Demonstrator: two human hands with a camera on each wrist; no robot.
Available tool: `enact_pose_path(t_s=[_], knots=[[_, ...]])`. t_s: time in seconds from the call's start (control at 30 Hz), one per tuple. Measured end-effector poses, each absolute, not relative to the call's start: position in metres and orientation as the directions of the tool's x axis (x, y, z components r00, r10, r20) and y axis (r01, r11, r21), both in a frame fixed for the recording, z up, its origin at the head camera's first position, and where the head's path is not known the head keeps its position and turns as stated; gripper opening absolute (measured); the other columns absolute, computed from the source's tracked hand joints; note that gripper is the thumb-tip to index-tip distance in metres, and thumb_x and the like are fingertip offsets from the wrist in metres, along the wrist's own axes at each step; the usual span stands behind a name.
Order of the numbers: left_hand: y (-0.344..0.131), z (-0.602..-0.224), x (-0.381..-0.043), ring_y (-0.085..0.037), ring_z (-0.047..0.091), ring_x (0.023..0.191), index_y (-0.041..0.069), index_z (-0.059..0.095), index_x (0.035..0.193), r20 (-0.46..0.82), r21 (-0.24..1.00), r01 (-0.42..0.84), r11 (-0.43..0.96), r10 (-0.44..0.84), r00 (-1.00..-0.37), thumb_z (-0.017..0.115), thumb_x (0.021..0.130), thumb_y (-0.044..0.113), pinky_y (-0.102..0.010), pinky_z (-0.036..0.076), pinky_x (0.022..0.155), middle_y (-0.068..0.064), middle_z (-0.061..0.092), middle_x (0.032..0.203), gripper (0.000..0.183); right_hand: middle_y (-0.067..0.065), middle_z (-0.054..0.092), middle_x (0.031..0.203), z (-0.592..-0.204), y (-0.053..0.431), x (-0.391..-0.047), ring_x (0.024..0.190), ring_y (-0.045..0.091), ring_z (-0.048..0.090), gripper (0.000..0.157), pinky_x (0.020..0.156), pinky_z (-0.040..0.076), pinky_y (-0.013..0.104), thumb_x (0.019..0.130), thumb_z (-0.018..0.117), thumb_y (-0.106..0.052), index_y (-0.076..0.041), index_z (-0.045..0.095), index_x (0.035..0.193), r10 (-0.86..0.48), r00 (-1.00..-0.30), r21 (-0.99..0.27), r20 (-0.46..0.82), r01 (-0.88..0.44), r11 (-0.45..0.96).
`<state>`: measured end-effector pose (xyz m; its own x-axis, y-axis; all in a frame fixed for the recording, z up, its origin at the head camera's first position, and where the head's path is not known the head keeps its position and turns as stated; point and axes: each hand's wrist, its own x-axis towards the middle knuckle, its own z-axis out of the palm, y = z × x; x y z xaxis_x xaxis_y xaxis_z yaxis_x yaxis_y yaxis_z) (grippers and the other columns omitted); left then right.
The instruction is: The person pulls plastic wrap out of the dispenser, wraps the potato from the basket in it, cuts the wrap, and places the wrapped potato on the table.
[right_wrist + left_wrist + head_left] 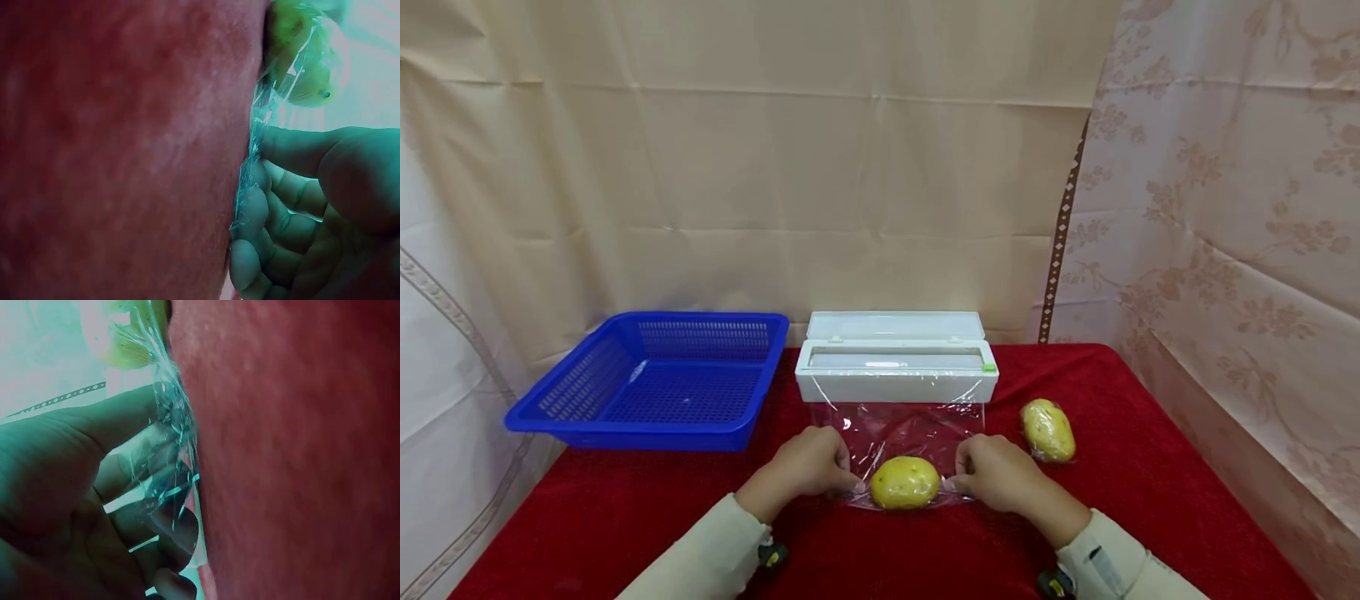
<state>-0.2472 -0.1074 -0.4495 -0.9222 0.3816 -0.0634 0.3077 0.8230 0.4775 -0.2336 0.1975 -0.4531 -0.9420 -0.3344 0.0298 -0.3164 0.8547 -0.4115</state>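
A yellow potato (905,483) lies on clear plastic wrap (887,425), near the sheet's front edge. The sheet runs back to a white wrap dispenser box (895,386) whose lid stands up. On the potato's left, my left hand (811,463) pinches the wrap between thumb and curled fingers; the left wrist view shows the film (172,419) bunched at the fingertips. Across from it, my right hand (1000,472) pinches the wrap on the potato's right side. In the right wrist view, film (300,62) stretches over the potato's end.
A second potato (1048,430), covered in shiny film, lies to the right of my right hand. At the back left stands a blue plastic basket (677,439). The red cloth (865,558) covers the table, and beige curtains (820,167) hang behind it.
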Motion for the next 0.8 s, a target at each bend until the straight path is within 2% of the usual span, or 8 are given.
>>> enact_pose_path(t_s=[0.27,0.43,0.57,0.8], knots=[[-0.117,-0.445,-0.247,-0.007,0.051,0.053,0.024,0.07,0.055,-0.073,0.479,0.324,0.816,0.404,-0.912,0.088,0.078,0.044,-0.029,0.041,0.05,0.016,0.058,0.05,0.035,-0.013,0.055,0.063,-0.453,0.198,-0.232,0.06,0.008,0.05,0.034,0.058,0.043,0.031,0.08,0.087,-0.037,-0.027,0.059,0.065,-0.336,-0.941,-0.371,0.044,-0.328,0.869],[-0.126,-0.445,-0.245,-0.006,0.053,0.06,0.022,0.074,0.064,-0.068,0.55,0.355,0.756,0.464,-0.883,0.088,0.081,0.03,-0.028,0.045,0.056,0.015,0.063,0.06,0.023,-0.012,0.056,0.064,-0.45,0.2,-0.229,0.06,0.009,0.051,0.031,0.059,0.044,0.031,0.084,0.085,-0.036,-0.027,0.062,0.066,-0.327,-0.945,-0.397,0.008,-0.303,0.867],[-0.134,-0.445,-0.244,-0.006,0.057,0.064,0.02,0.076,0.072,-0.099,0.623,0.334,0.707,0.495,-0.863,0.088,0.081,0.021,-0.027,0.048,0.058,0.012,0.067,0.066,0.015,-0.012,0.056,0.062,-0.447,0.203,-0.226,0.06,0.008,0.052,0.026,0.059,0.044,0.03,0.086,0.082,-0.031,-0.026,0.064,0.068,-0.348,-0.938,-0.438,-0.01,-0.308,0.845],[-0.147,-0.447,-0.245,-0.006,0.059,0.065,0.016,0.079,0.083,-0.088,0.69,0.332,0.643,0.53,-0.844,0.084,0.083,0.012,-0.025,0.048,0.058,0.007,0.07,0.071,0.007,-0.015,0.061,0.065,-0.445,0.212,-0.221,0.062,0.004,0.053,0.014,0.062,0.045,0.026,0.084,0.082,-0.021,-0.025,0.071,0.076,-0.416,-0.91,-0.495,-0.001,-0.361,0.79]])
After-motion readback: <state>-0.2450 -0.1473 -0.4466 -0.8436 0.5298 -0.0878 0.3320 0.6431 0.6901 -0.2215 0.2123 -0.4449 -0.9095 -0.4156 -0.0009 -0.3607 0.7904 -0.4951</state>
